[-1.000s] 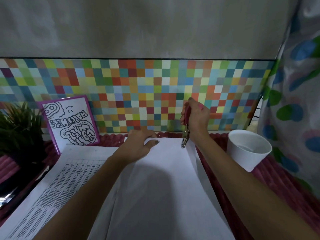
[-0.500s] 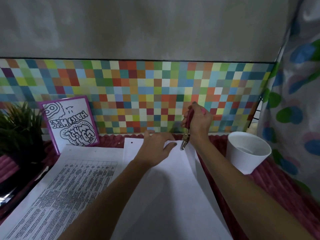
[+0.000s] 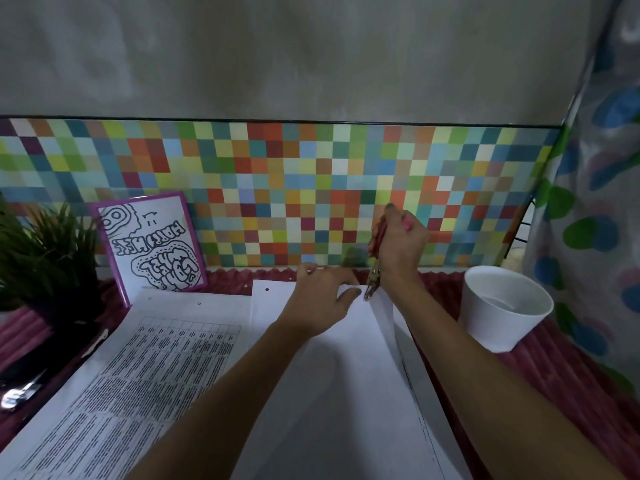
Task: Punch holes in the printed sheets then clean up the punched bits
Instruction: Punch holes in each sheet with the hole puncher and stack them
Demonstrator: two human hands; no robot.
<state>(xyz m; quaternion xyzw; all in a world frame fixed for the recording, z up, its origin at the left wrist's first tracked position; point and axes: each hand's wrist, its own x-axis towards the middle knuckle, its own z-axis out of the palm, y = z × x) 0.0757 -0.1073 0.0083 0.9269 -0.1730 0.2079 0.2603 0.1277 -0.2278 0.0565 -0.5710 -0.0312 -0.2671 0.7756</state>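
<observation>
Your tabletop point(image 3: 571, 393) carries a printed sheet point(image 3: 138, 393) at 8 o'clock with two holes along its far edge, so it looks done. The middle sheet point(image 3: 329, 410) shows one hole at 11 o'clock, and cleanup looks unstarted. The plant point(image 3: 45, 258) at 9, cup point(image 3: 495, 327) at 3 and drawing point(image 3: 156, 247) at 10 stand clear. Your left hand point(image 3: 322, 299) presses the middle sheet flat, fingers relaxed. Your right hand point(image 3: 398, 247) curls its fingers tight round the punch point(image 3: 373, 282), nosed onto that sheet's far edge at 12.
</observation>
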